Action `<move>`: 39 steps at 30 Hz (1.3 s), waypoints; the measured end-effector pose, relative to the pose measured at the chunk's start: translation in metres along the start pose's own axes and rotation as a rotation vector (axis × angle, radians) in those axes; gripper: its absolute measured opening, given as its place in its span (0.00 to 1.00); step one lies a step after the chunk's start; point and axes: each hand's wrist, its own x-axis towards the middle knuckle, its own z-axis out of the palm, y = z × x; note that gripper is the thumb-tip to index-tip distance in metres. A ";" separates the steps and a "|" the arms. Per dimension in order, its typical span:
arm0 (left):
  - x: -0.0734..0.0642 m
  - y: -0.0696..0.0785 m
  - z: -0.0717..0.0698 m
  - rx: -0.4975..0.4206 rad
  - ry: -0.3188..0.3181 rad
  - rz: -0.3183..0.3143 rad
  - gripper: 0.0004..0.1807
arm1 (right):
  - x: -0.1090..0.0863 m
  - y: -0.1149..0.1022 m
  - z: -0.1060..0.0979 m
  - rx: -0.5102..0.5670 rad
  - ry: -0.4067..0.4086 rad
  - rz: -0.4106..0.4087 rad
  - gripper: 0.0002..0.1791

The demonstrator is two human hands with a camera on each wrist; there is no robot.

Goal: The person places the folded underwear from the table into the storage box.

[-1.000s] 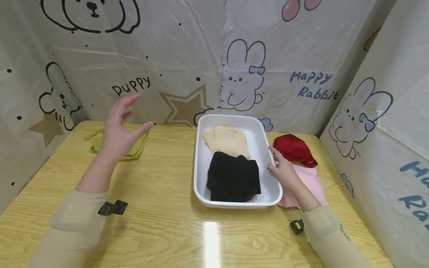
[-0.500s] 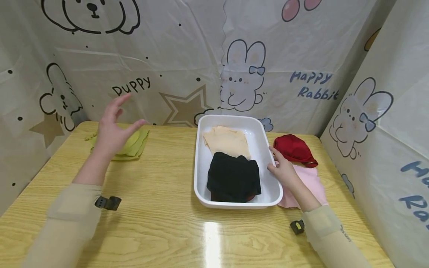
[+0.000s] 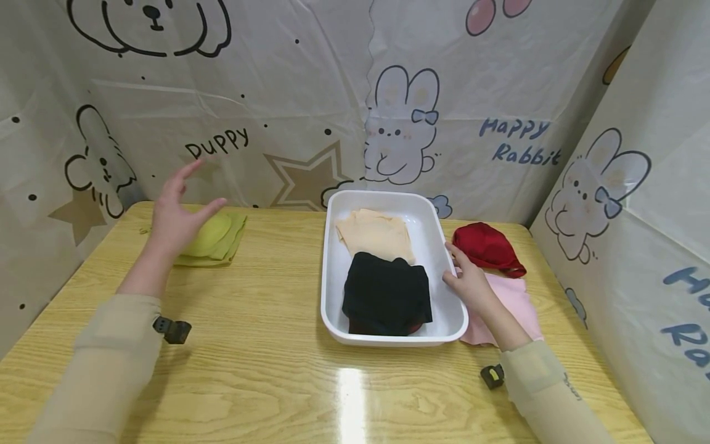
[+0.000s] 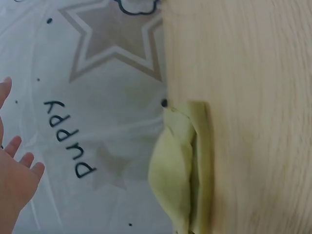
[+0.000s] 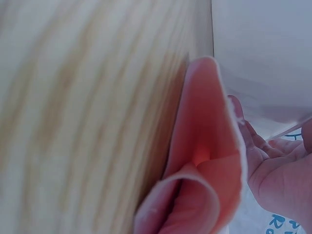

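My left hand (image 3: 176, 219) is raised over the back left of the table, thumb and fingers spread, holding nothing. Below and partly behind it lies a yellow-green bra (image 3: 213, 237) with a rounded cup, fuller in the left wrist view (image 4: 178, 165). My right hand (image 3: 470, 280) holds the right rim of a white plastic tray (image 3: 383, 339), its thumb over the edge. Inside the tray, a folded peach garment (image 3: 377, 233) lies at the back. A folded black garment (image 3: 386, 293) overlaps its front, with something dark red peeking out underneath.
Right of the tray, a red bra (image 3: 484, 245) lies behind a folded pink garment (image 3: 513, 305), which my right forearm partly covers. The wooden table (image 3: 266, 382) ends at printed curtains (image 3: 310, 92) at the back and sides.
My left hand has drifted left and slightly down, uncovering more of the yellow-green bra's cup. The right hand and the tray stay where they were.
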 end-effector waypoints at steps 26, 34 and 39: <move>0.015 -0.084 -0.006 0.115 -0.064 -0.050 0.45 | 0.001 0.002 0.001 -0.001 0.015 -0.022 0.37; 0.010 -0.107 -0.009 0.152 -0.126 -0.095 0.47 | 0.000 0.000 0.000 -0.006 0.022 -0.026 0.37; 0.009 -0.119 -0.011 0.203 -0.166 -0.133 0.48 | -0.001 0.000 0.000 -0.005 0.020 -0.023 0.37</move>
